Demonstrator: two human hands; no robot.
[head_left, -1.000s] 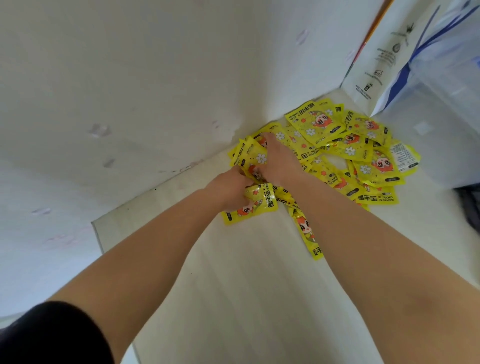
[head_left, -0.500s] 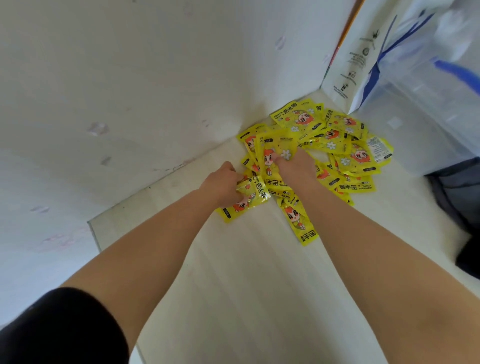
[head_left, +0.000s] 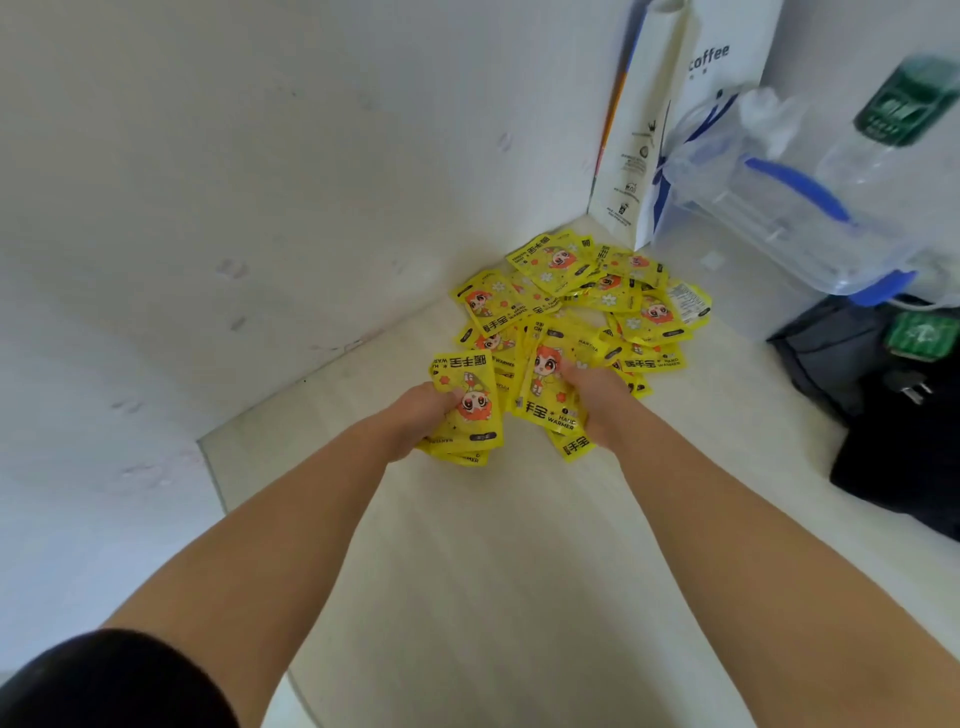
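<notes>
Several yellow hand-warmer packets (head_left: 597, 291) with a red-haired cartoon figure lie in a loose pile on a pale table (head_left: 493, 571), against the wall corner. My left hand (head_left: 421, 415) grips a small stack of packets (head_left: 470, 405), thumb on the top one. My right hand (head_left: 597, 400) holds another few packets (head_left: 545, 389) at the near edge of the pile. Both stacks are lifted slightly toward me.
A white paper coffee bag (head_left: 675, 119) stands at the back right beside a clear plastic bag with blue handles (head_left: 779, 208) and a water bottle (head_left: 893, 119). A dark bag (head_left: 893, 415) lies at the right. The wall (head_left: 260, 182) runs along the left.
Both hands have pulled back from the pile toward me, each now with packets gathered in it. The camera has tilted, bringing the bags on the right into view.
</notes>
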